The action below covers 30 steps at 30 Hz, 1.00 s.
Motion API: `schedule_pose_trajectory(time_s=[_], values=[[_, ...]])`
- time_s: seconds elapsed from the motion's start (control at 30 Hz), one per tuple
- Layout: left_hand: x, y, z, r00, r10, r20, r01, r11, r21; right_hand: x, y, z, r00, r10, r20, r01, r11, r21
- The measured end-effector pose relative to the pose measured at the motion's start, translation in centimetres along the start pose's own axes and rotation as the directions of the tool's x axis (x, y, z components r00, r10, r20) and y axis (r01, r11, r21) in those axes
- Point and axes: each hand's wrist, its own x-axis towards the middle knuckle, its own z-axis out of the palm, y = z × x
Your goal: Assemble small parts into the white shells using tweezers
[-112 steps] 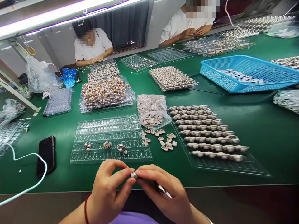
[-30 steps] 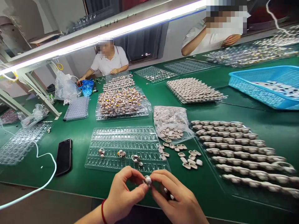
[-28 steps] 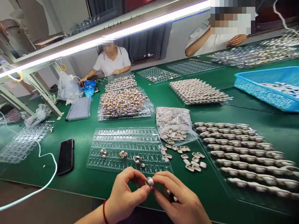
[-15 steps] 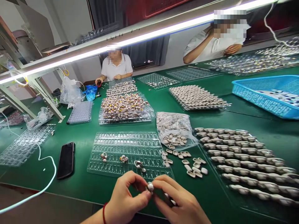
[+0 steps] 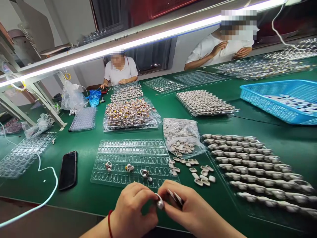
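Note:
Just past the table's near edge, my left hand (image 5: 137,208) has its thumb and fingers curled in, pinching a small glossy silver-white rounded casing (image 5: 159,202). Across from it, the fingertips of my right hand (image 5: 188,206) touch the same casing. Metal tweezers (image 5: 176,197) lie in the right palm, their two pointed tips showing between the fingers. In front of both hands is a clear slotted tray (image 5: 111,153) with three small assembled pieces (image 5: 129,168) in it. Loose beige shells (image 5: 204,175) are scattered to its right, beside a plastic bag of shells (image 5: 180,130).
At right, a tray (image 5: 257,165) holds rows of grey-beige casings. A blue basket (image 5: 250,94) stands behind it. A black phone (image 5: 68,170) and a pale cable (image 5: 53,185) lie at left. Two co-workers (image 5: 120,71) sit across the green table under a light bar.
My left fingers have curled round the casing, and it is turned with its rounded end lower. In my right hand the tweezers' tips now show more plainly. The view has shifted slightly.

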Motion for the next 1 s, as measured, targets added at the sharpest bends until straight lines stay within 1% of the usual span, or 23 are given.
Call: schedule_pose_trajectory(time_s=[0.07,0.13,0.2,0.23,0.33,0.43,0.5,0.53,0.63,0.7,0.83,0.93,1.0], values=[[0.0,0.0,-0.1,1.0,-0.029,0.009,0.029,1.0,-0.007,0.0,-0.2,0.0,1.0,0.006,0.01,-0.006,1.0,0.004],[-0.1,0.0,-0.2,0.999,-0.041,0.002,0.041,0.999,-0.015,0.0,-0.3,0.0,0.999,0.046,0.03,-0.048,0.997,0.053],[-0.1,0.0,-0.4,0.999,-0.047,-0.015,0.047,0.998,-0.037,0.1,-0.4,0.0,0.991,0.116,0.063,-0.126,0.977,0.17],[-0.1,-0.1,-0.5,0.998,-0.052,-0.019,0.051,0.997,-0.052,0.2,-0.4,0.0,0.984,0.152,0.089,-0.17,0.954,0.247],[0.0,-0.4,-0.7,0.999,-0.052,-0.016,0.05,0.993,-0.108,0.6,-0.3,0.0,0.954,0.242,0.178,-0.298,0.83,0.472],[0.1,-1.0,-0.8,1.0,0.001,-0.019,-0.004,0.988,-0.155,1.0,0.2,0.0,0.906,0.314,0.283,-0.422,0.645,0.637],[0.0,-1.2,-0.9,0.999,0.036,-0.013,-0.038,0.983,-0.177,1.0,0.5,0.0,0.877,0.34,0.339,-0.476,0.526,0.705],[0.0,-1.3,-1.0,0.999,0.049,-0.004,-0.048,0.981,-0.189,1.0,0.7,0.1,0.868,0.344,0.358,-0.491,0.481,0.727],[-0.1,-1.4,-1.2,0.998,0.062,0.011,-0.058,0.972,-0.226,0.9,0.9,0.2,0.851,0.346,0.395,-0.515,0.399,0.759],[-0.1,-1.4,-1.4,0.998,0.066,0.012,-0.061,0.968,-0.245,0.9,0.8,0.2,0.844,0.344,0.41,-0.525,0.379,0.762],[0.0,-1.3,-1.5,0.998,0.07,-0.001,-0.068,0.968,-0.243,0.9,0.6,0.1,0.846,0.346,0.406,-0.522,0.381,0.763],[-0.2,-1.3,-1.3,1.0,0.026,-0.006,-0.027,0.971,-0.239,0.8,0.5,0.2,0.859,0.348,0.375,-0.499,0.409,0.764],[-0.5,-1.2,-1.1,1.0,-0.029,-0.009,0.026,0.965,-0.259,0.7,0.5,0.3,0.868,0.353,0.349,-0.483,0.438,0.758]])
